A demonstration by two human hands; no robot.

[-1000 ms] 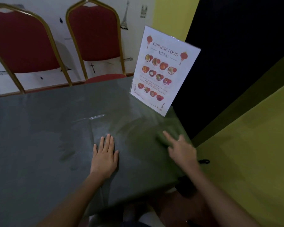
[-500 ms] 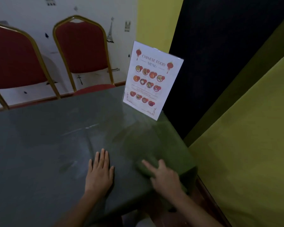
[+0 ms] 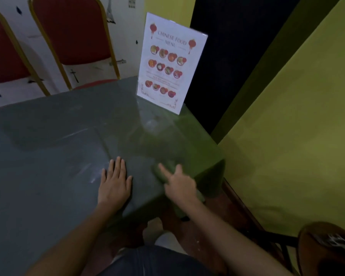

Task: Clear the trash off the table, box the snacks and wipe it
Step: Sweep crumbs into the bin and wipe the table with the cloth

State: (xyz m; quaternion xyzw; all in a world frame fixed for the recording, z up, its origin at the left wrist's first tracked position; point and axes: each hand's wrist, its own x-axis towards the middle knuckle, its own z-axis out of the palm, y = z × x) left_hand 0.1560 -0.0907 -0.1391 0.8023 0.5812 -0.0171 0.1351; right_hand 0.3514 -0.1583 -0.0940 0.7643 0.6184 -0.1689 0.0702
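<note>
Head view, and the wiping step looks to be in hand: no trash and no snacks show on the part of the table (image 3: 48, 176) that the camera sees, so by that judgement the clearing and boxing are done.

Nearest the body, both forearms reach forward over the near edge. The left hand (image 3: 115, 183) lies flat on the dark top, fingers (image 3: 119, 166) straight and close together, holding nothing; it seems to brace the person against the table. Just beside it, the right hand (image 3: 179, 186) presses down on a green cloth (image 3: 163, 172) at the near right corner. Its forefinger stretches straight along the cloth; the other fingers are blurred, so whether they curl into the fabric cannot be told. It reads as pressing, not pinching. The cloth itself sits right at the table's edge, part of it seeming to hang past the corner.

Further out, smeared streaks shine on the surface. Beyond them a menu card (image 3: 167, 62) stands upright at the far right corner, with two red chairs (image 3: 74, 28) behind the table against the wall.

Next move, as a guess: the strokes need firm flat pressure, and must turn short of the menu card, or it may tip over.
</note>
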